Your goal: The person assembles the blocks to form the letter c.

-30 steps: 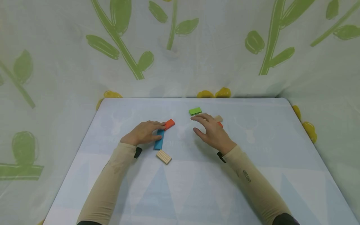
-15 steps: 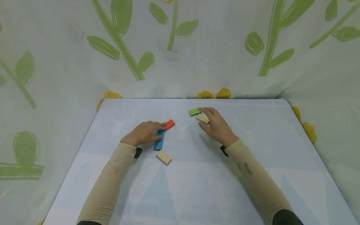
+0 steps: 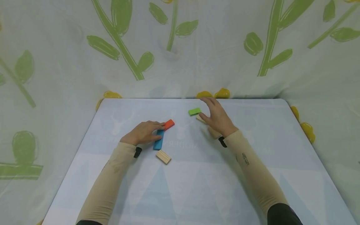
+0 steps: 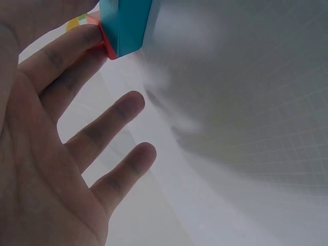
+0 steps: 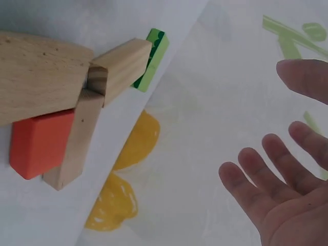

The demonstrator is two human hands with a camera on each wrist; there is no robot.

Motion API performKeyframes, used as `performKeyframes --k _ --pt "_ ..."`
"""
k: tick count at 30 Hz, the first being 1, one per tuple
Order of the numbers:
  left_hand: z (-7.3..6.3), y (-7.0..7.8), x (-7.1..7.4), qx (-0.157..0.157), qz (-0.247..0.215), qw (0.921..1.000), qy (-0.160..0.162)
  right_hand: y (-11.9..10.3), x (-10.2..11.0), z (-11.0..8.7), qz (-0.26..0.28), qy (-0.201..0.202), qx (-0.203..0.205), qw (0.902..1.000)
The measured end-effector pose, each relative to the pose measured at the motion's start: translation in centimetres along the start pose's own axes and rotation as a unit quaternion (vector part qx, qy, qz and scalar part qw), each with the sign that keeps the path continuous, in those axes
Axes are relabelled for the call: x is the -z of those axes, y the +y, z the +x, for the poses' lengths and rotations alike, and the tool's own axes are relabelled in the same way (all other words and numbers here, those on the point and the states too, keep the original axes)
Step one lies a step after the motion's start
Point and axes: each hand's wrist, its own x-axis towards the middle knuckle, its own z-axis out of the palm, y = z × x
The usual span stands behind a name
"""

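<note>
Blue block (image 3: pixel 158 142) lies flat on the table (image 3: pixel 267 134) and serves as the reference for all positions below.

Left hand (image 3: pixel 140 132): thumb set on the blue block, index and middle fingertips placed where its far end meets a red block (image 3: pixel 169 124). Ring and little fingers are extended, apart from each other, and clear of the blocks. The red block angles to the right of the blue block. A striped wooden block (image 3: pixel 163 157) sits at the near end of the blue block; contact between these two cannot be confirmed.

Right hand (image 3: pixel 217 118): fingers spread, thumb apart, nothing held. It is raised over the table, to the right of the blue block and beyond it.

Also to the right and beyond: a green block (image 3: pixel 194 112) with a dark scalloped side and, just beside it, a short wooden block (image 5: pixel 125 64). In the right wrist view, this short piece adjoins a narrow wooden block (image 5: pixel 82 138) and a broad wooden block (image 5: pixel 41 77). A second red block (image 5: pixel 42 143) fits against the broad and narrow pieces.

Behind the table, farthest from the blue block, hangs a pale backdrop (image 3: pixel 213 56) printed with green leaves.
</note>
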Motion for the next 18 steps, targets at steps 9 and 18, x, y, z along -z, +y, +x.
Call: performKeyframes --k 9,18 --pt "-0.1 -0.1 -0.1 0.004 0.004 1.0000 -0.002 0.5 -0.3 0.9 0.012 -0.031 -0.048 0.9983" --pt "-0.3 0.2 0.3 0.008 -0.002 0.9999 -0.007 1.5 -1.5 0.9 0.020 -0.150 -0.170 0.9739"
